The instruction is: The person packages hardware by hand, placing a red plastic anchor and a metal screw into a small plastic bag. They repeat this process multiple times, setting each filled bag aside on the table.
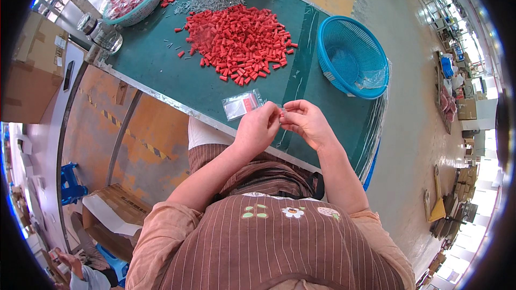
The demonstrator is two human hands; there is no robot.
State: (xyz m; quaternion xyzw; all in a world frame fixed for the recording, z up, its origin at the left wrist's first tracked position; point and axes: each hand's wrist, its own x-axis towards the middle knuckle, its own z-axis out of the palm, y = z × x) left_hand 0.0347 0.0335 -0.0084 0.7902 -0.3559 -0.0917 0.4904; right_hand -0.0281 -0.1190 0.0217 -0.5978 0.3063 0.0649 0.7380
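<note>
Brown striped apron [285,244] fills the foreground. Beyond it, 2 hands meet above the near edge of a green table [355,123]: left hand [258,126] and right hand [307,123] pinch a small, mostly hidden red piece [282,113] at their fingertips, near a clear packet [240,106]. Farther off lie heaped red sleeves [242,43].

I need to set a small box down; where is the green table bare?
Bare patches: between the red caps and the blue basket, and between that basket and the right hand. Crowded: the far end, where metal pins meet the caps, and where a clear packet lies by the left hand.
</note>
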